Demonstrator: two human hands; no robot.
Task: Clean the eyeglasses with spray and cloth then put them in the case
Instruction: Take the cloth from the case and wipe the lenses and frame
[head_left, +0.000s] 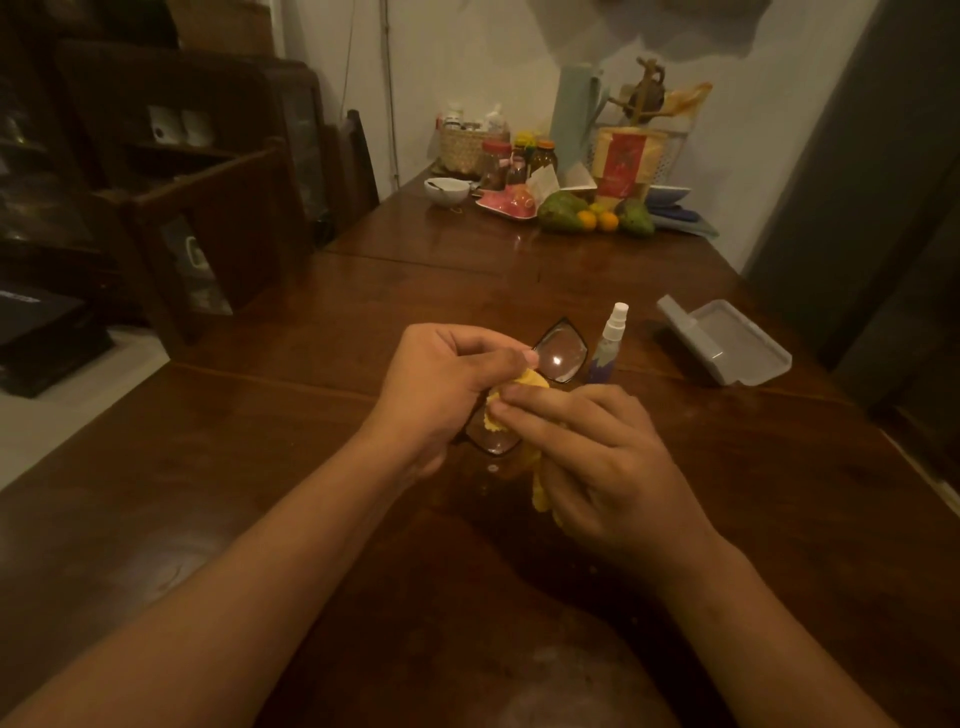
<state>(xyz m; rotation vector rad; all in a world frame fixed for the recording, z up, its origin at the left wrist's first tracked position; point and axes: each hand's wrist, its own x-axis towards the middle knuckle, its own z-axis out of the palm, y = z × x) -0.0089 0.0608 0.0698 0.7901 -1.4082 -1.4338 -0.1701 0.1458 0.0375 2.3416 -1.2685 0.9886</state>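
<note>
Black-framed eyeglasses (560, 354) are held above the wooden table (260, 467) at the centre. My left hand (441, 384) grips the frame near the bridge, thumb against the far lens. My right hand (597, 462) pinches a yellow cloth (496, 415) over the near lens, and more of the cloth hangs under the palm. A small spray bottle (609, 343) with a white nozzle stands just behind my right hand. An open grey glasses case (727, 343) lies to the right of it.
At the table's far end stand a woven basket (465, 145), jars, a white bowl (447, 191), a pink plate (506, 201), green and orange fruit (587, 213) and a blue flask. Dark wooden chairs (218, 228) and a cabinet stand on the left.
</note>
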